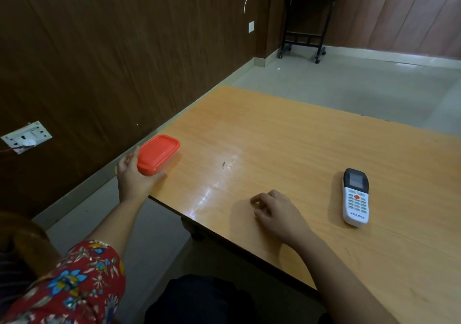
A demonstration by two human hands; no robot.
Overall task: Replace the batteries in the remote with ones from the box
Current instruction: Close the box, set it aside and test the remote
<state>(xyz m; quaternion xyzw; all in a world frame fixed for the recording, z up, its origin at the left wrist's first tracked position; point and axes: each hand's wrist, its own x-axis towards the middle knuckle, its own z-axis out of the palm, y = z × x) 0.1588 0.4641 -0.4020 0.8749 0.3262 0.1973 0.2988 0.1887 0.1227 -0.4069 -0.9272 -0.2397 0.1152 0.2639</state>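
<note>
A small box with a red lid (159, 153) sits shut at the near left corner of the wooden table (287, 136). My left hand (132, 177) grips its near end, thumb on one side and fingers on the other. A white and black remote (355, 197) lies face up on the right of the table, screen away from me. My right hand (275, 212) rests on the table between the box and the remote, fingers loosely curled, holding nothing. No batteries are visible.
The table's left edge runs close to a dark wood-panelled wall with a socket plate (26, 136). A small mark (223, 164) sits on the tabletop mid-left. A black wheeled stand (305, 24) is in the far corner of the room.
</note>
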